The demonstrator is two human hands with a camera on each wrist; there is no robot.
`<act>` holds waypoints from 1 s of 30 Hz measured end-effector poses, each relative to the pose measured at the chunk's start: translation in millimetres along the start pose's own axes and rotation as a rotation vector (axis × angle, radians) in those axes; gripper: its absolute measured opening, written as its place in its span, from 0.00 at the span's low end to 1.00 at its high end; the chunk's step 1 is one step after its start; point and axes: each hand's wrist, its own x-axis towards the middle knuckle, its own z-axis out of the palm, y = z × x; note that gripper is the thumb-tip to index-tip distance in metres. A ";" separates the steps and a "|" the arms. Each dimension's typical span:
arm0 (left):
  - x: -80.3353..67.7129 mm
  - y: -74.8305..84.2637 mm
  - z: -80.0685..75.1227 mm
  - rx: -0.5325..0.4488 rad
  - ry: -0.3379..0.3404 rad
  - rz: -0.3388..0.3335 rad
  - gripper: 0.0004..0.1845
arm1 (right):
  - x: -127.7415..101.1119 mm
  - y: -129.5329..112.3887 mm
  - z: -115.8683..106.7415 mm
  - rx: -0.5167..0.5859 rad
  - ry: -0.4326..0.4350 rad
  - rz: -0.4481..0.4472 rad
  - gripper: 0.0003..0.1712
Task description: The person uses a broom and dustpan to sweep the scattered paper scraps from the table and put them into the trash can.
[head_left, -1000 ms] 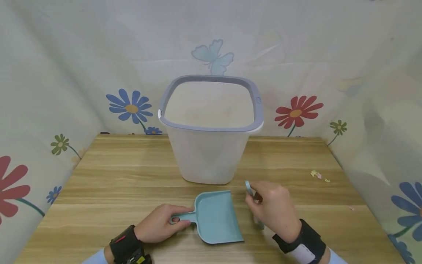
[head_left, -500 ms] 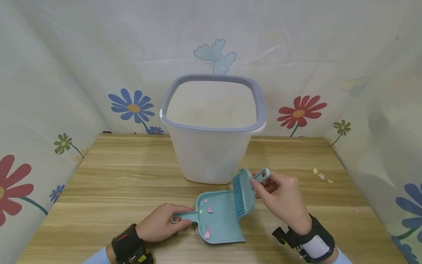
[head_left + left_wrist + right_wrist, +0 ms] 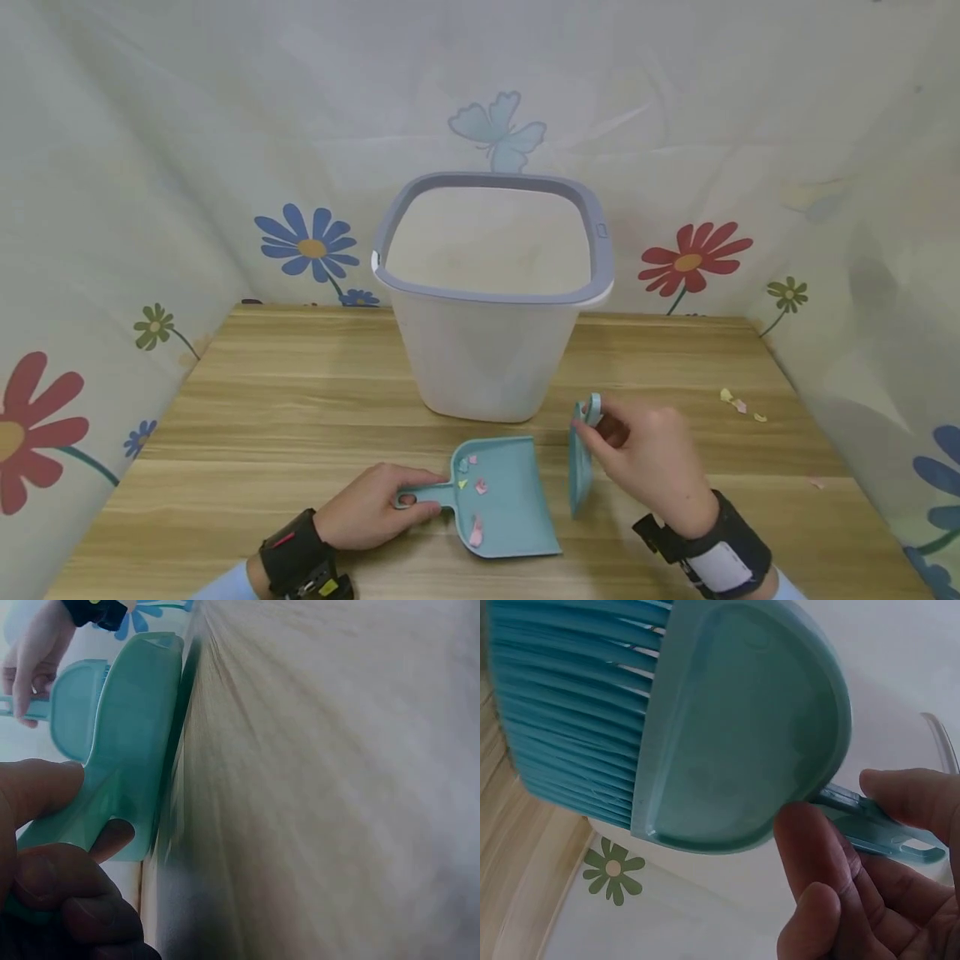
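My left hand (image 3: 375, 506) grips the handle of a light blue dustpan (image 3: 510, 500), which lies on the wooden table with its lip facing right. Several pink, yellow and blue scraps (image 3: 477, 532) sit in the pan, mostly near the handle side. Just right of the lip, my right hand (image 3: 651, 454) pinches the handle of a matching hand brush (image 3: 581, 467), held upright and seen edge-on in the head view. In the right wrist view the brush's blue bristles (image 3: 570, 705) show clearly, with the thumb and fingers on its handle.
A white bin (image 3: 480, 358) with a grey-blue rim stands behind the dustpan. A few small yellow and pink scraps (image 3: 741, 407) lie toward the table's right side, and a single pink scrap (image 3: 817, 483) is nearer. Flowered cloth (image 3: 360, 108) encloses the table (image 3: 262, 400).
The brush came up over the dustpan's lip, then swung back right and turned edge-on. Scraps now lie in the pan, which looked bare a second ago. My left hand kept its place.
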 end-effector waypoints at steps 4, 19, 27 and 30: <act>1.0 0.9 -1.4 0.011 0.005 0.005 0.21 | -3.3 -1.9 4.8 -0.002 -0.007 -0.037 0.10; 0.9 2.9 -2.7 -0.008 -0.014 -0.003 0.21 | -13.0 -21.9 21.0 0.248 -0.095 0.040 0.08; 0.3 0.1 -1.4 0.001 -0.002 0.002 0.22 | -9.9 -21.5 15.1 0.559 -0.072 0.085 0.06; 0.2 -2.2 -0.6 0.003 -0.002 0.006 0.22 | -7.4 -19.6 10.8 0.546 -0.065 0.080 0.06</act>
